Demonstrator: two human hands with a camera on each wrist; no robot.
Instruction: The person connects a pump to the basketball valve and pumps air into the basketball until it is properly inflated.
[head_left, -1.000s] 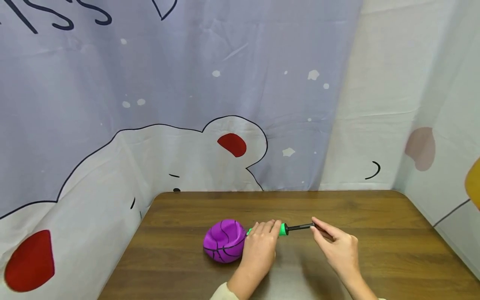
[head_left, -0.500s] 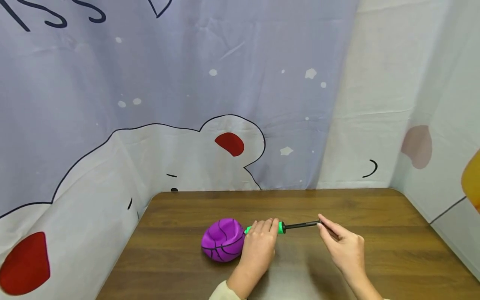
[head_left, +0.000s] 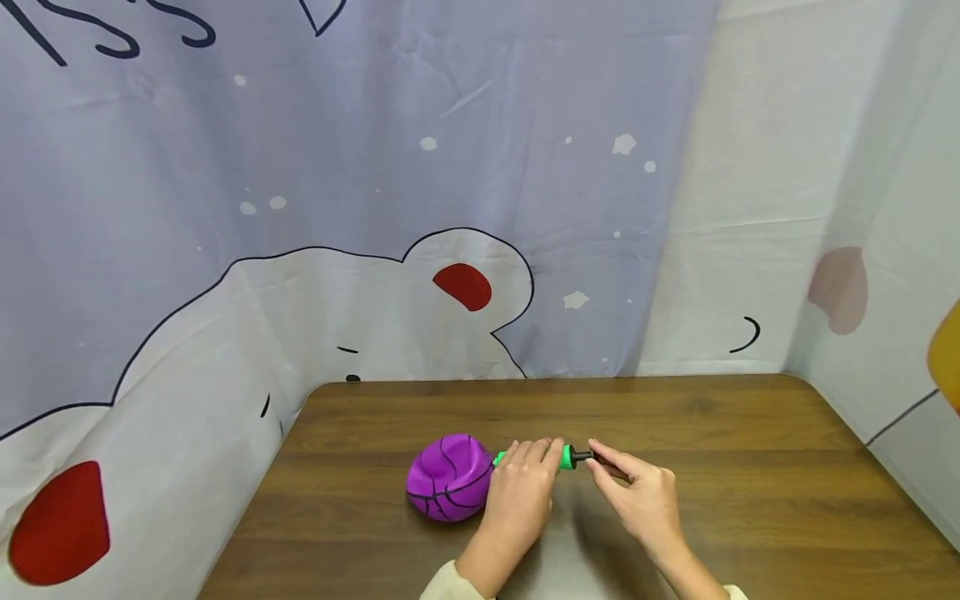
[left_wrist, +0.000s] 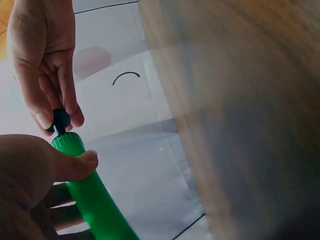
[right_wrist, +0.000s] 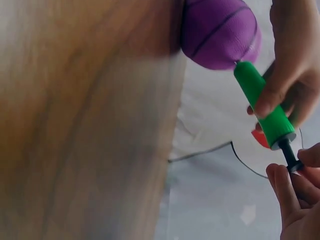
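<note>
A purple ball (head_left: 448,479) with black basketball lines sits on the table, its top dented in. A green hand pump (right_wrist: 262,105) joins the ball through a thin needle at its tip. My left hand (head_left: 519,492) grips the pump's green barrel, thumb along one side and fingers wrapped round the other. To its right, my right hand (head_left: 637,496) pinches the black handle (left_wrist: 61,120) at the end of the plunger rod. Only a short length of black rod shows between handle and barrel. In the head view the left hand hides most of the barrel.
The brown wooden table (head_left: 360,550) lies under the ball and hands. A printed cloth curtain (head_left: 375,167) with cartoon figures hangs behind the table's far edge and along its sides.
My right hand first drew the plunger rod further out to the right, then moved back left, so the rod is now mostly inside the barrel. The left hand keeps its grip.
</note>
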